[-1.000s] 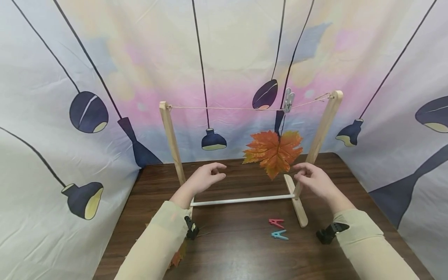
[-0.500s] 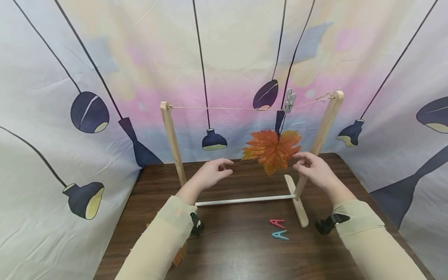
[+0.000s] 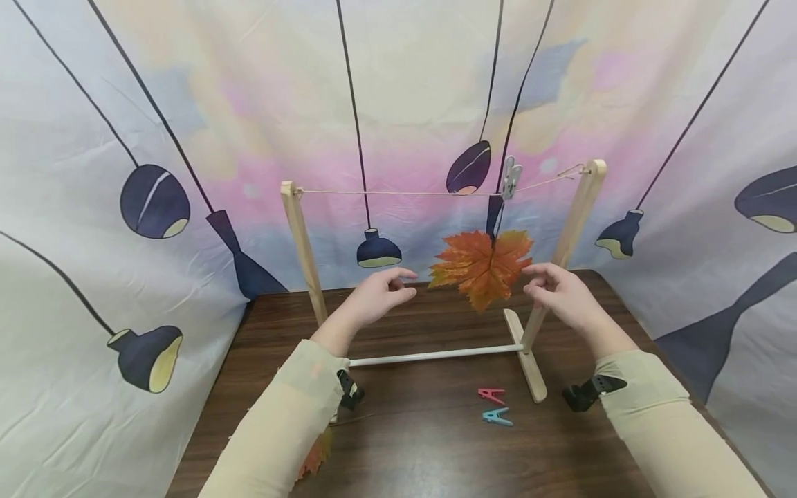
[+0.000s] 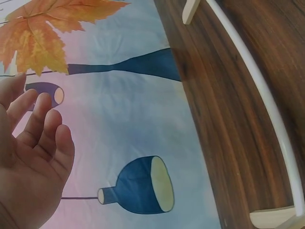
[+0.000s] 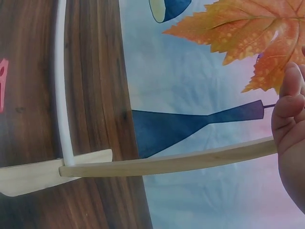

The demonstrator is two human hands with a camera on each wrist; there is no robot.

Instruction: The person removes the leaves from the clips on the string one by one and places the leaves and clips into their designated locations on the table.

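Observation:
An orange maple leaf (image 3: pixel 482 270) hangs by its stem from a grey clothespin (image 3: pixel 510 178) clipped on the string (image 3: pixel 398 193). Beside the leaf's right edge is my right hand (image 3: pixel 563 294), index fingertip at the edge; whether it touches cannot be told. Its other fingers bend loosely. My left hand (image 3: pixel 376 301) hovers left of the leaf, apart from it, holding nothing. In the left wrist view its fingers (image 4: pixel 43 124) are relaxed below the leaf (image 4: pixel 43 36). The right wrist view has the leaf (image 5: pixel 252 31) just above the right fingers (image 5: pixel 290 83).
The wooden frame (image 3: pixel 569 221) bears the string and a white crossbar (image 3: pixel 436 356). A pink clothespin (image 3: pixel 491 395) and a blue clothespin (image 3: pixel 497 416) lie on the brown table (image 3: pixel 423 449). Another leaf (image 3: pixel 316 453) is partly hidden by the left sleeve.
My left hand has moved right and slightly up, nearer the leaf. My right hand has risen a little. The hanging leaf sits slightly higher and flatter than a second ago.

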